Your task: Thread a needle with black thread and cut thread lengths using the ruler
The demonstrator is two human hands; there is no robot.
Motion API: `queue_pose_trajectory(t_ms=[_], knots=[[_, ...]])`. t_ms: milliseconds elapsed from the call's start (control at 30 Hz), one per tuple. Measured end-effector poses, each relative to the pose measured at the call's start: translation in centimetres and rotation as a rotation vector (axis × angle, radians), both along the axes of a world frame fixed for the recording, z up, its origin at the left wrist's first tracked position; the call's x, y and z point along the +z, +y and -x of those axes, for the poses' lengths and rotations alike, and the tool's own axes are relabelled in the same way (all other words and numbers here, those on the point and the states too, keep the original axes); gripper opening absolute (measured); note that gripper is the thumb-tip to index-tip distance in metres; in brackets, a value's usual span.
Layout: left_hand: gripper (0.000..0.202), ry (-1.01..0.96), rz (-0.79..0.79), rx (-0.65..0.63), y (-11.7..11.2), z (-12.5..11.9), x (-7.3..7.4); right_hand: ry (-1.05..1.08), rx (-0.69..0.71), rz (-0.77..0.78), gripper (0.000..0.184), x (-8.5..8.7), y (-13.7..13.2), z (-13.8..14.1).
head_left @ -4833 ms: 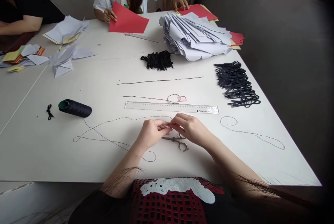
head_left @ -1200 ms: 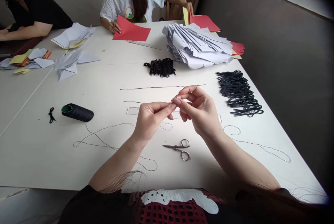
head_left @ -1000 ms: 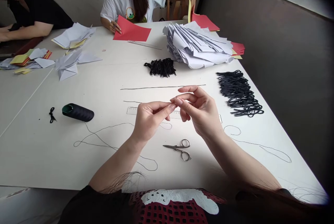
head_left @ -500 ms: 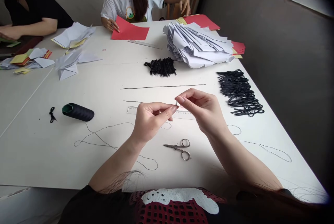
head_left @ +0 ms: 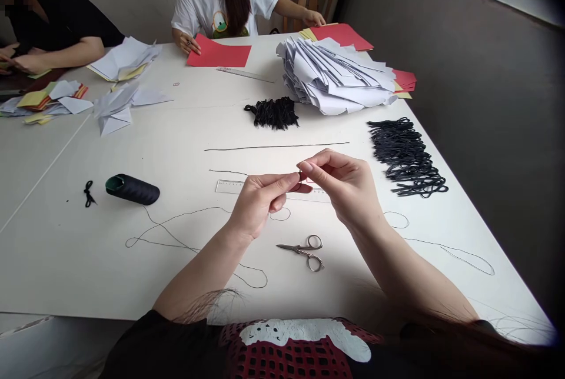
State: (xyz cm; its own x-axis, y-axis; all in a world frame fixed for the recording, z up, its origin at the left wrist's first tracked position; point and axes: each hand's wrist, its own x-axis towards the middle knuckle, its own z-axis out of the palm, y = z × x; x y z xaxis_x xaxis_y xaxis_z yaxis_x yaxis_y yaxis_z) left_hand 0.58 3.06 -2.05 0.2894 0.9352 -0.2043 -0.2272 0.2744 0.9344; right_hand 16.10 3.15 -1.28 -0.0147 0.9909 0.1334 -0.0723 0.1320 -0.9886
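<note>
- Head view: the left hand (head_left: pixel 260 205) and the right hand (head_left: pixel 351 188) meet above the white table (head_left: pixel 110 273), in front of a clear ruler (head_left: pixel 229 186) that they partly hide.
- Left thumb and index finger are pressed together on a thin dark strand (head_left: pixel 300 175), too small to identify.
- Right thumb and index fingertip pinch at its upper end, so the strand sits between the two hands.
- Scissors (head_left: pixel 304 249) lie below the hands, blades pointing left.
- Well to the left, a dark spool (head_left: pixel 132 189) lies on its side, with loose thread (head_left: pixel 176 245) looping towards the left forearm; a small black knotted cord (head_left: pixel 89 193) is just beside it.
- Beyond the ruler, a long cord (head_left: pixel 276 146) lies nearly straight; farther back is a black fringed bundle (head_left: pixel 276 113).
- Near the right edge, black looped cords (head_left: pixel 406 155) lie in a row.
- Across the table, a person in white (head_left: pixel 207 2) holds a red sheet (head_left: pixel 220 54), near a pile of white paper (head_left: pixel 335 76).
</note>
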Motion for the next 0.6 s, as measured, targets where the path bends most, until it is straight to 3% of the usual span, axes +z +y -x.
queue_pose_trajectory(t_ms=[333, 600], knots=[[0.023, 0.156, -0.183, 0.073, -0.42, 0.21, 0.44, -0.003, 0.010, 0.011, 0.026, -0.10, -0.17, 0.20], [0.013, 0.141, -0.246, 0.102, -0.64, 0.12, 0.77, -0.039, 0.062, 0.035, 0.028, -0.06, 0.19, -0.33]])
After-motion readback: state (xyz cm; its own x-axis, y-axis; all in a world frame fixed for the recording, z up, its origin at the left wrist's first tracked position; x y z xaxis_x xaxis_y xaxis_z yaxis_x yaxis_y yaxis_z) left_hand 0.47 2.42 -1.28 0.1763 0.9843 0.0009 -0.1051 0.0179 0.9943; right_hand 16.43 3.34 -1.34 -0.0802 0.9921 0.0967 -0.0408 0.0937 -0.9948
